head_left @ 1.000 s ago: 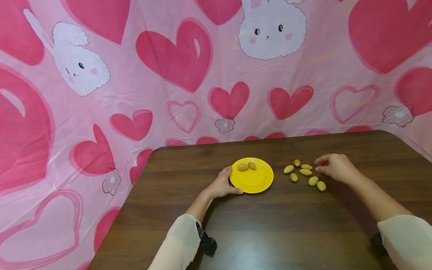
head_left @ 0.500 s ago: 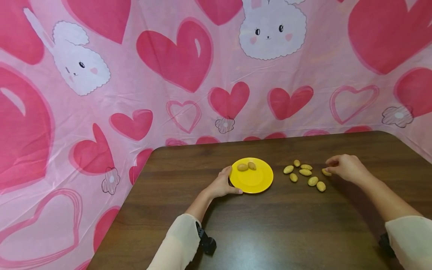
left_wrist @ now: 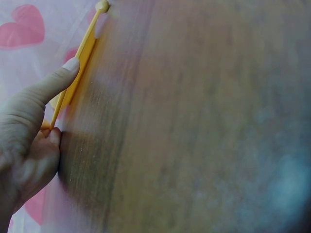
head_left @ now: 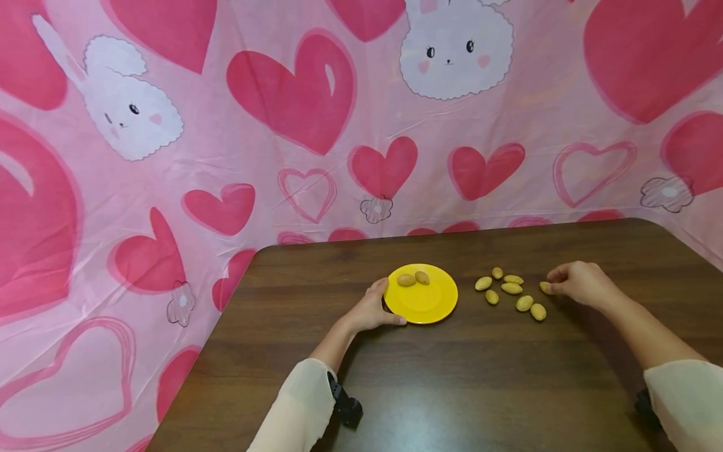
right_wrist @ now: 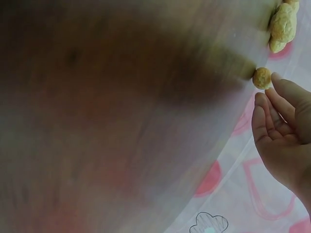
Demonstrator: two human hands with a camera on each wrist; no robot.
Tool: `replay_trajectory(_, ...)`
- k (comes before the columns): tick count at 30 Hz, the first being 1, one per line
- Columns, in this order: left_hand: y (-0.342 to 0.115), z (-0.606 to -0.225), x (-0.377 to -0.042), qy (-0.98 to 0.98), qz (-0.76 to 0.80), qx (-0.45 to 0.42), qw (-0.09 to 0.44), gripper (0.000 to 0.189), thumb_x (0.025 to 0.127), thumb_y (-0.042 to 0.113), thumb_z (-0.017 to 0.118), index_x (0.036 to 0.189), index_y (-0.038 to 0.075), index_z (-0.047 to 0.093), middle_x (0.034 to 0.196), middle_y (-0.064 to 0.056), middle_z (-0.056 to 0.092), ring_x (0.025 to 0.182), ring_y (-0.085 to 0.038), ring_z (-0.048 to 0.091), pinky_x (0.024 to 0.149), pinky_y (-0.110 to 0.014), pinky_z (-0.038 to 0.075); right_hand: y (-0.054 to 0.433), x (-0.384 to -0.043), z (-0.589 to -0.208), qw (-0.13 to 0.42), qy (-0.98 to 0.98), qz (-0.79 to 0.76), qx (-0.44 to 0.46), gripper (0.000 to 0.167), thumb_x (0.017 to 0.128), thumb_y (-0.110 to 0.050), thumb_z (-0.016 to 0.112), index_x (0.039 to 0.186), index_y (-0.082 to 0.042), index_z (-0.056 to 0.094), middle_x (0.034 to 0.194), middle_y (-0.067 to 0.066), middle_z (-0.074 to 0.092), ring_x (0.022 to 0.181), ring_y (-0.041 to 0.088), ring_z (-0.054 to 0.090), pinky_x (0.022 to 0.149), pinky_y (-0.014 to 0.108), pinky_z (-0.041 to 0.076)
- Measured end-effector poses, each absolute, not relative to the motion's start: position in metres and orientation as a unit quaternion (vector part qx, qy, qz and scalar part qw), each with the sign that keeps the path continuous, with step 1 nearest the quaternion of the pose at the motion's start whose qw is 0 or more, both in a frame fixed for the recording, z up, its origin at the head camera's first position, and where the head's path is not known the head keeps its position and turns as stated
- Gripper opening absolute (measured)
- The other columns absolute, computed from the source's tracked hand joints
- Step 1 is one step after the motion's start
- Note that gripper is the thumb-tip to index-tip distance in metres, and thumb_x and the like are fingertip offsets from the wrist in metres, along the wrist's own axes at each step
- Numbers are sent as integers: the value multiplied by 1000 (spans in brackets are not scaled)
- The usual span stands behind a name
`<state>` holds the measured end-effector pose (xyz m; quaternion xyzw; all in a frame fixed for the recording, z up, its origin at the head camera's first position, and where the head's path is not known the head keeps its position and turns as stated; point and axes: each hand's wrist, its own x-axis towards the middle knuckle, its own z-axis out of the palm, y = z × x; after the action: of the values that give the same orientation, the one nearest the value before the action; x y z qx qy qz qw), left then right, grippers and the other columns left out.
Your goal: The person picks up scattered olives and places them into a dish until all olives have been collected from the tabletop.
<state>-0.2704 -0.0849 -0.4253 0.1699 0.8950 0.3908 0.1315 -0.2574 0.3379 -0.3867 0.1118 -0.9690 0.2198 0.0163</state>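
Observation:
On the wooden table a yellow plate (head_left: 423, 311) bears two small oval yellow-brown fruits (head_left: 406, 280). My left hand (head_left: 369, 309) grips the plate's left side; the left wrist view has its thumb (left_wrist: 68, 70) against the plate's edge (left_wrist: 87, 48). Off to the right, my right hand (head_left: 582, 282) pinches one more small oval yellow-brown fruit (head_left: 546, 288) low at the table, between thumb and forefinger. Close up in the right wrist view, this fruit (right_wrist: 262, 78) sits right at the fingertips, its far side partly hidden. Between plate and right hand lie several loose fruits (head_left: 511, 289).
The dark wooden table (head_left: 452, 383) ends at a back edge against a pink cloth (head_left: 339, 125) printed with hearts and rabbits. Both forearms have a black wrist camera (head_left: 349, 408) strapped on near the cream sleeves.
My right hand has shifted slightly right, and the fruit at its fingertips has come into sight. The left hand and plate have stayed put.

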Motion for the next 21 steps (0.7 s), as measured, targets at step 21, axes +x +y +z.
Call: replay_trajectory(21,-85,-427,-270,894,395,166,131,101,71,33,80,147,7,19,151,-7,18,134,-24,20,108,-43,20,338,-261,-389,13,-968,216,124,22,81,-15,67,89,5,67,80,13,67,82,40,58,70,51,43)
